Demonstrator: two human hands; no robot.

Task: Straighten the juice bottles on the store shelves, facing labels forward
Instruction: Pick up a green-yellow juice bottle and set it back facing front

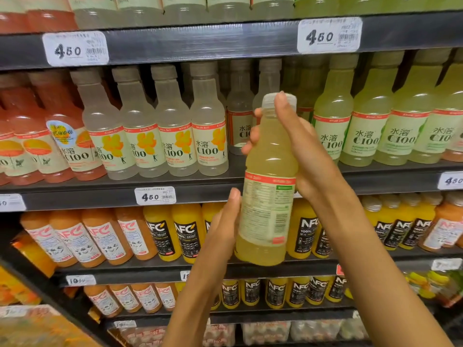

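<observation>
Pale-yellow juice bottle [268, 196] is off the middle shelf [175, 194], held in front of it with its back label toward the camera. Right hand [298, 149] wraps its shoulder; left hand [225, 226] presses flat beside the label. Turning and reshelving remain.

Pale yellow juice bottle [268, 186] with cream, red-banded label; black-labelled orange bottles [186, 231] below.

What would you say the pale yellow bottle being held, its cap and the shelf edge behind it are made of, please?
Pale yellow juice bottle: probably clear glossy plastic, since the liquid shows through and highlights glint. Its whitish ribbed cap: seemingly translucent matte plastic. Dark grey shelf edge: perhaps painted metal under a shiny clear price strip; blur leaves that open.
</observation>
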